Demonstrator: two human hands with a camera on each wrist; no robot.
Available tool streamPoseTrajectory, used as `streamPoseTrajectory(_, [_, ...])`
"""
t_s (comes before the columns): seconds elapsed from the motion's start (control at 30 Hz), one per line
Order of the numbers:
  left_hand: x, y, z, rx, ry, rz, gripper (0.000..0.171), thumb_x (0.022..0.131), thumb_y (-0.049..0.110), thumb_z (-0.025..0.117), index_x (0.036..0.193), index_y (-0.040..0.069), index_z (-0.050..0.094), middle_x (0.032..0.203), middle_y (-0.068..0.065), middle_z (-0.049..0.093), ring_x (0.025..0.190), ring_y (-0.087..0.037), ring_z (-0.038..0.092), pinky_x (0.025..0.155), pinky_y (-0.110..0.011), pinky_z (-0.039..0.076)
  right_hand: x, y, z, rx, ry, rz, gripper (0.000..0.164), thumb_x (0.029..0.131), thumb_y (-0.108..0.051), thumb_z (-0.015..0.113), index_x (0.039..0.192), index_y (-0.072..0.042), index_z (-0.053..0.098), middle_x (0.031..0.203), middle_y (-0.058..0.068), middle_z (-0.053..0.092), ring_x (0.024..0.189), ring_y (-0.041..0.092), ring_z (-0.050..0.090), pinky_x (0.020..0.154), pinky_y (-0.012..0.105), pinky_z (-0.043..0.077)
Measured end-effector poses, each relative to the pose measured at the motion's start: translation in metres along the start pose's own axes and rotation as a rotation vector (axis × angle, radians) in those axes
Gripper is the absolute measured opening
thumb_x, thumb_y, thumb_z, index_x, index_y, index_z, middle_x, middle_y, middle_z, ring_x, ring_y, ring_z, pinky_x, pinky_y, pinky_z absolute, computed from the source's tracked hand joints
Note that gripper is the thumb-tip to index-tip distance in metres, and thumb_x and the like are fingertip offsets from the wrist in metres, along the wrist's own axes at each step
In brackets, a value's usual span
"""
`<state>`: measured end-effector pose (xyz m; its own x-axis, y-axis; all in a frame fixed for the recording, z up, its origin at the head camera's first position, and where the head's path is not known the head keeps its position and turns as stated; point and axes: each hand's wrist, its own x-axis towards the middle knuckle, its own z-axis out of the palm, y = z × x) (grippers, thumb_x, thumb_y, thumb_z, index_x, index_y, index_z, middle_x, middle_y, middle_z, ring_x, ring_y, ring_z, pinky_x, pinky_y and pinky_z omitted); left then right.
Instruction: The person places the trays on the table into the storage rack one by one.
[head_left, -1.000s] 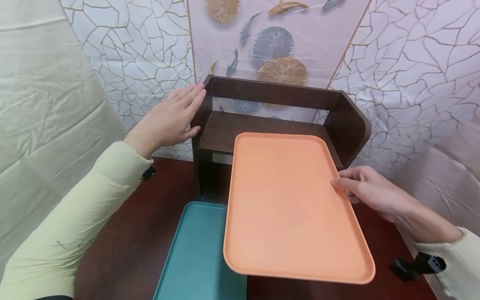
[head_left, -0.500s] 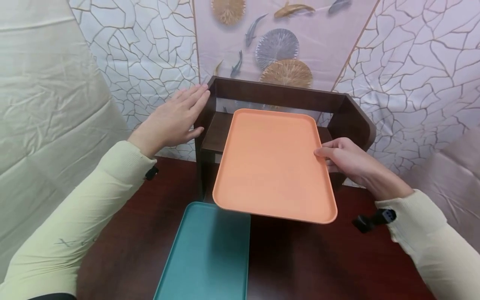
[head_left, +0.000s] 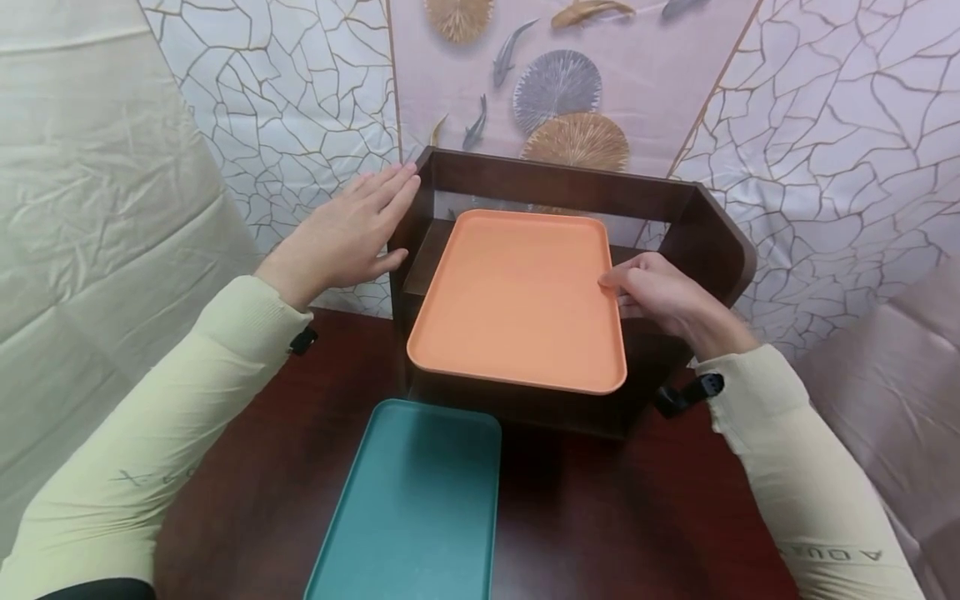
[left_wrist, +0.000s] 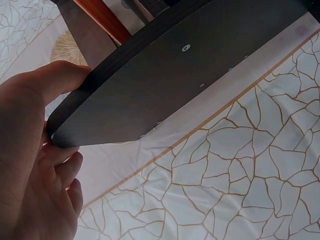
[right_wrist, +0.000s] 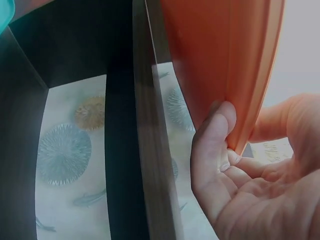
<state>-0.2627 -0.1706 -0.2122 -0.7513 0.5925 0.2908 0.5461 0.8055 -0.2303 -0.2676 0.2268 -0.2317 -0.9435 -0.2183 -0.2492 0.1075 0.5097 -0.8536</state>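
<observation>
In the head view an orange tray [head_left: 517, 300] is held level in front of a dark brown desk shelf [head_left: 570, 175], its far end overlapping the upper board. My right hand [head_left: 660, 292] pinches the tray's right rim, thumb on top. From the right wrist view, the fingers [right_wrist: 215, 135] curl under the tray's underside [right_wrist: 220, 55]. My left hand [head_left: 348, 229] rests on the shelf's left side panel, fingers straight and together. The left wrist view shows the left thumb [left_wrist: 62, 77] against the edge of that panel [left_wrist: 150, 85].
A teal tray [head_left: 420, 500] lies on the dark red tabletop [head_left: 600, 517] in front of the shelf. Behind the shelf hangs a patterned cloth [head_left: 300, 100]. Pale cloth [head_left: 90, 208] also hangs at the left side.
My right hand has carried the orange tray forward and leftward, up toward the shelf's upper board. The left hand has stayed on the side panel, and the teal tray has not moved.
</observation>
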Motion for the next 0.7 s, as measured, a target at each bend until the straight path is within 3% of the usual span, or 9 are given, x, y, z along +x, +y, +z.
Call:
streamPoseTrajectory(0.2, [0.000, 0.001, -0.001, -0.012, -0.004, -0.003, 0.086, 0.103, 0.031, 0.062, 0.166, -0.007, 0.017, 0.176, -0.023, 0.016, 0.165, -0.040, 0.017, 0.134, -0.058, 0.019, 0.014, -0.003, 0.005, 0.012, -0.017, -0.016, 0.045, 0.109, -0.016, 0.047, 0.138, 0.017, 0.055, 0.087, -0.004, 0.074, 0.079, 0.004, 0.073, 0.078, 0.023, 0.065])
streamPoseTrajectory(0.43, [-0.002, -0.001, -0.002, -0.005, -0.020, -0.005, 0.086, 0.103, 0.031, 0.062, 0.166, -0.007, 0.016, 0.177, -0.023, 0.015, 0.165, -0.040, 0.016, 0.134, -0.058, 0.018, 0.033, -0.012, 0.018, 0.050, -0.004, -0.027, 0.032, 0.108, -0.012, 0.049, 0.117, 0.014, 0.065, 0.080, -0.002, 0.072, 0.076, 0.007, 0.073, 0.075, 0.024, 0.065])
streamPoseTrajectory(0.7, [0.001, 0.002, -0.002, -0.007, -0.016, -0.005, 0.086, 0.103, 0.031, 0.062, 0.166, -0.006, 0.016, 0.177, -0.023, 0.015, 0.165, -0.039, 0.016, 0.134, -0.057, 0.018, 0.044, -0.013, 0.021, 0.051, 0.003, -0.001, 0.028, 0.107, -0.012, 0.051, 0.113, 0.010, 0.065, 0.078, -0.002, 0.072, 0.074, 0.006, 0.073, 0.073, 0.024, 0.065])
